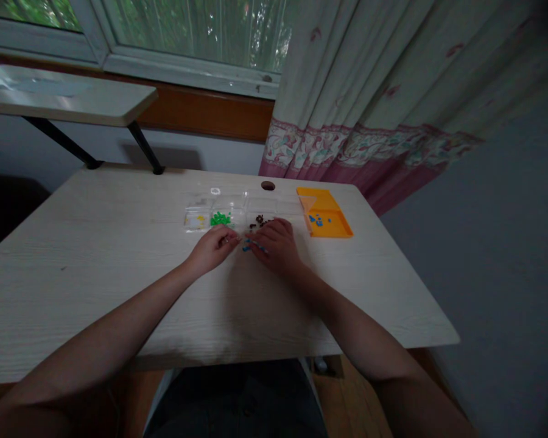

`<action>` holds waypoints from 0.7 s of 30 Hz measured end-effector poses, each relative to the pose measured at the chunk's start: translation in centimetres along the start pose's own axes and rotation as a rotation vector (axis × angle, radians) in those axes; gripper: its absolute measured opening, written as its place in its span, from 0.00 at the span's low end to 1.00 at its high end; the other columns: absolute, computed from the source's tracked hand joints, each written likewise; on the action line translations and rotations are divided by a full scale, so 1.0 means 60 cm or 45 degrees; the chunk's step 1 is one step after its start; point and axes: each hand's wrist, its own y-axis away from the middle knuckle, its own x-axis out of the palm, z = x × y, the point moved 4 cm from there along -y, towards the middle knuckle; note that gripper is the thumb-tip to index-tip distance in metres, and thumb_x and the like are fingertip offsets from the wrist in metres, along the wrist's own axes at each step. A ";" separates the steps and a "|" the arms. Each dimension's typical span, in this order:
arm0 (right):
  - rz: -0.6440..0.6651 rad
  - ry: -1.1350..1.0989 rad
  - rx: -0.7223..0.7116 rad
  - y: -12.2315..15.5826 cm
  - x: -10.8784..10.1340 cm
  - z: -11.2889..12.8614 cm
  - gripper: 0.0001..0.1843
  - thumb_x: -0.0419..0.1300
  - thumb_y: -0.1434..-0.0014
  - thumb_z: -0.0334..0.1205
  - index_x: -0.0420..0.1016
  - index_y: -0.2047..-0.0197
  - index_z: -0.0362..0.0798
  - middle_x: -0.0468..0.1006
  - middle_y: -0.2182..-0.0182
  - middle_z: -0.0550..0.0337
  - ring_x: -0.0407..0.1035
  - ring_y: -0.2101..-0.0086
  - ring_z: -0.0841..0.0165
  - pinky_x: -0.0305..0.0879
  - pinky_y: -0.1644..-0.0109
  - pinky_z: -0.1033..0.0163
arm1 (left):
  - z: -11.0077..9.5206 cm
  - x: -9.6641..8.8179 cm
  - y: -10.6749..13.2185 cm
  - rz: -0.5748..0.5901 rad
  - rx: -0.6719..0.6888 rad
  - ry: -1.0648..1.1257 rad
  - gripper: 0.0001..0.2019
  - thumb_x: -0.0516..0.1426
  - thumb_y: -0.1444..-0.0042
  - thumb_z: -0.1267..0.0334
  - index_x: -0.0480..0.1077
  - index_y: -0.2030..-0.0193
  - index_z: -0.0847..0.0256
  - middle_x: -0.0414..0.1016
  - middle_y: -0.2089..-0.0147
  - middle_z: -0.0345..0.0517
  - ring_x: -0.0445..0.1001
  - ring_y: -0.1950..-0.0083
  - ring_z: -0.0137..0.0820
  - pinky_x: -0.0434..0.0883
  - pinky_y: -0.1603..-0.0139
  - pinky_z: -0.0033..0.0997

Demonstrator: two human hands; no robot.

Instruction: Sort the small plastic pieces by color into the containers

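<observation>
Head view: blue beads [247,246] are being pinched between left hand [214,246] and right hand [276,243], seemingly mid-threading; steady alignment is being needed next.

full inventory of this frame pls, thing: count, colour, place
table: one, pale wood-grain, fills the foreground
clear compartment box: one, transparent, table centre, beyond the hands
green beads: a small heap, green, in the box
yellow beads: a few, yellow, box's left end
dark beads: a scatter, dark brown, by the box
orange tray: one, orange, right of the box
blue pieces: a few, blue, in the tray
curtain: one, pale with pink border, upper right
window: one, top
left hand: fingers pinched, contents too small to tell
right hand: on the table over small blue bits
</observation>
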 end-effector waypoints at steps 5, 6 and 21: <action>0.020 -0.031 -0.035 -0.001 0.015 0.025 0.11 0.60 0.35 0.46 0.80 0.52 0.56 0.81 0.65 0.61 0.69 0.57 0.65 0.55 0.39 0.54 | 0.001 0.001 -0.002 0.010 -0.009 0.032 0.16 0.51 0.34 0.53 0.71 0.66 0.61 0.65 0.69 0.42 0.65 0.67 0.30 0.62 0.67 0.30; 0.003 -0.034 -0.029 -0.001 0.016 0.024 0.10 0.60 0.35 0.45 0.80 0.54 0.56 0.81 0.66 0.62 0.69 0.58 0.65 0.55 0.40 0.54 | 0.001 0.003 -0.002 0.023 -0.003 0.031 0.17 0.51 0.34 0.53 0.71 0.66 0.61 0.66 0.69 0.42 0.65 0.66 0.30 0.63 0.66 0.30; -0.039 -0.035 0.029 -0.001 0.024 0.014 0.08 0.60 0.35 0.44 0.81 0.60 0.56 0.82 0.67 0.62 0.69 0.59 0.65 0.57 0.42 0.55 | -0.005 0.008 -0.004 0.089 0.027 0.057 0.19 0.50 0.34 0.53 0.72 0.69 0.61 0.66 0.71 0.42 0.66 0.67 0.30 0.64 0.66 0.30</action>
